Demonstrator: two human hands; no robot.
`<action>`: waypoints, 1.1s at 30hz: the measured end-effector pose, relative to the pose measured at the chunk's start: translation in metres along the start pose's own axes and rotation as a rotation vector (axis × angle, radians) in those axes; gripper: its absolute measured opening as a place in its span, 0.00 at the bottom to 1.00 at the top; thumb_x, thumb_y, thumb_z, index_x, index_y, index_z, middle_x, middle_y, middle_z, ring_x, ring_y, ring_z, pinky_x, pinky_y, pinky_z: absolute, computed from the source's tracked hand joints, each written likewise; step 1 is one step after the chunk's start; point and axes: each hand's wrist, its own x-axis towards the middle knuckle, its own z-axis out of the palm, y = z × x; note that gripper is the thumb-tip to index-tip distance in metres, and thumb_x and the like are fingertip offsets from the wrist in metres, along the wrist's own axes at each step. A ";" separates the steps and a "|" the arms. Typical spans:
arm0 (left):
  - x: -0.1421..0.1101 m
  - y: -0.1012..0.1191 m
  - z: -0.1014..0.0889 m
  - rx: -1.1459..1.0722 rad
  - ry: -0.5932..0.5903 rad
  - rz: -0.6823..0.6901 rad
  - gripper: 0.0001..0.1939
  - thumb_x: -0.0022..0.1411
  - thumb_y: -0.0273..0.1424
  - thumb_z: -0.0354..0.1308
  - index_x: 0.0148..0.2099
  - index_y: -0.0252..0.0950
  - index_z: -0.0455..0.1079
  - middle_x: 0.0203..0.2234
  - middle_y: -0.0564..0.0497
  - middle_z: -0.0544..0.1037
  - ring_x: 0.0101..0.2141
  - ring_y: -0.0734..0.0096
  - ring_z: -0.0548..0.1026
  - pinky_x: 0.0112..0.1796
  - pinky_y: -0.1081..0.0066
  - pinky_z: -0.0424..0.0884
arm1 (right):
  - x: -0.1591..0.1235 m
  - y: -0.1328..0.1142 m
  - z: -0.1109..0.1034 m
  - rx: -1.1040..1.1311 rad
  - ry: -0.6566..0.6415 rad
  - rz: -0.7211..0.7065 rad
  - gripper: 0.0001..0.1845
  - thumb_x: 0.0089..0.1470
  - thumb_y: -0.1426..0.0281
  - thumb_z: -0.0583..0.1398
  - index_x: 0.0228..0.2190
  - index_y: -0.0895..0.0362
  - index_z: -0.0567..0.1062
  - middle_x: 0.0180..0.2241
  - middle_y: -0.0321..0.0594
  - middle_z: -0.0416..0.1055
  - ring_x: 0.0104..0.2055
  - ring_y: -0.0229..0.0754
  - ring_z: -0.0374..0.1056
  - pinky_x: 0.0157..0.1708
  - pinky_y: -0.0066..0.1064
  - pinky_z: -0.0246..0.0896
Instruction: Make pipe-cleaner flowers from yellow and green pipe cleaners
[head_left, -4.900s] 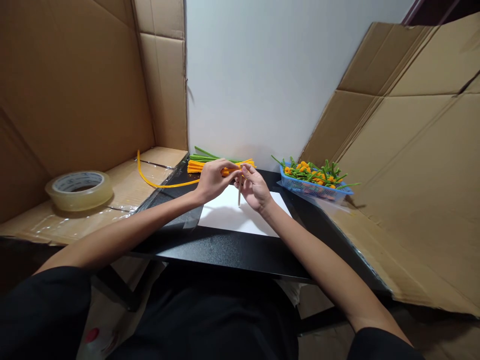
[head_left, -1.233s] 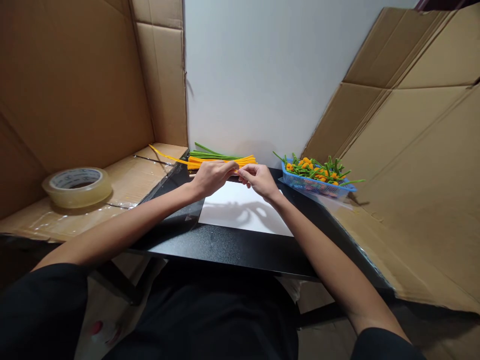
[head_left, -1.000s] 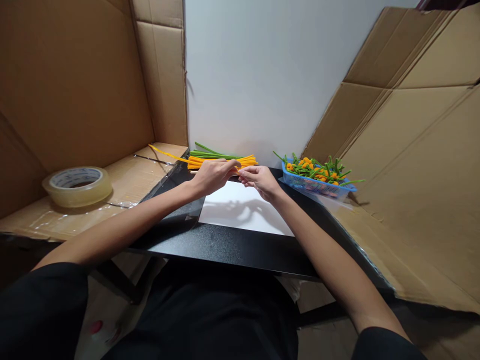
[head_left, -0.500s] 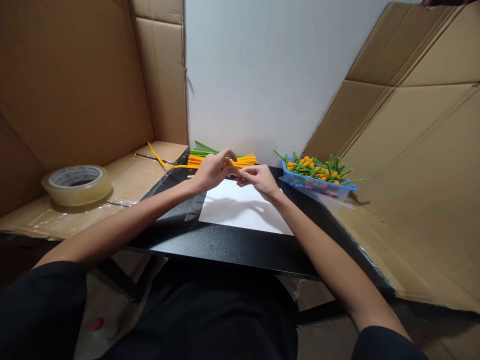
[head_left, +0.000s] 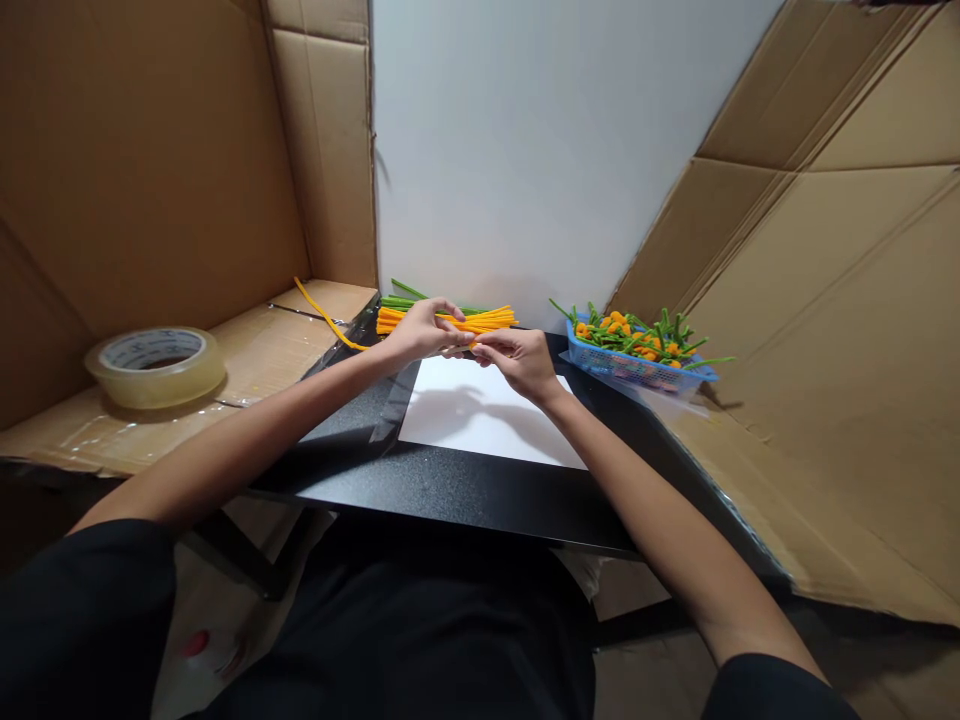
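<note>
My left hand [head_left: 421, 330] is closed in a pinch on an orange pipe cleaner [head_left: 324, 314], whose long free end trails out past my wrist to the left. Fingertip to fingertip with it, my right hand [head_left: 523, 362] pinches the same pipe cleaner where a small orange bit shows between the hands. A thin wooden stick seen in earlier frames is mostly hidden by my fingers now. Both hands hover above the far edge of a white sheet of paper [head_left: 480, 420]. Just behind them lie a bundle of orange pipe cleaners [head_left: 491, 319] and some green pipe cleaners [head_left: 405, 290].
A blue basket [head_left: 637, 368] of green and orange pipe-cleaner pieces stands at the right back. On the cardboard at left rests a roll of clear tape [head_left: 157, 370]. Cardboard walls flank the black table [head_left: 450, 485]. A red-capped bottle [head_left: 201, 645] is on the floor.
The stick, upright between my hands at first, turned sideways and is now mostly out of sight. The pipe cleaner's tail has swung about at left. My left fingers lifted and regripped.
</note>
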 end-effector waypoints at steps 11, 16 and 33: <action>0.005 -0.001 -0.007 -0.040 0.006 -0.180 0.29 0.34 0.33 0.82 0.35 0.35 0.69 0.21 0.46 0.79 0.22 0.66 0.78 0.27 0.66 0.71 | -0.001 0.006 0.008 0.148 0.031 0.089 0.13 0.47 0.60 0.71 0.30 0.56 0.84 0.28 0.41 0.81 0.26 0.42 0.74 0.31 0.37 0.74; 0.008 -0.006 -0.011 -0.062 -0.031 -0.176 0.26 0.36 0.30 0.82 0.35 0.34 0.71 0.23 0.44 0.80 0.24 0.66 0.79 0.25 0.67 0.71 | 0.001 0.005 0.005 0.206 0.031 0.127 0.13 0.43 0.61 0.72 0.30 0.56 0.84 0.27 0.41 0.81 0.26 0.41 0.74 0.32 0.38 0.74; 0.002 -0.010 -0.008 -0.194 -0.131 -0.140 0.16 0.45 0.19 0.71 0.36 0.35 0.74 0.24 0.49 0.79 0.25 0.72 0.77 0.27 0.73 0.71 | 0.001 0.006 0.002 0.311 -0.026 0.123 0.12 0.42 0.62 0.75 0.29 0.54 0.84 0.33 0.41 0.82 0.37 0.44 0.78 0.46 0.41 0.74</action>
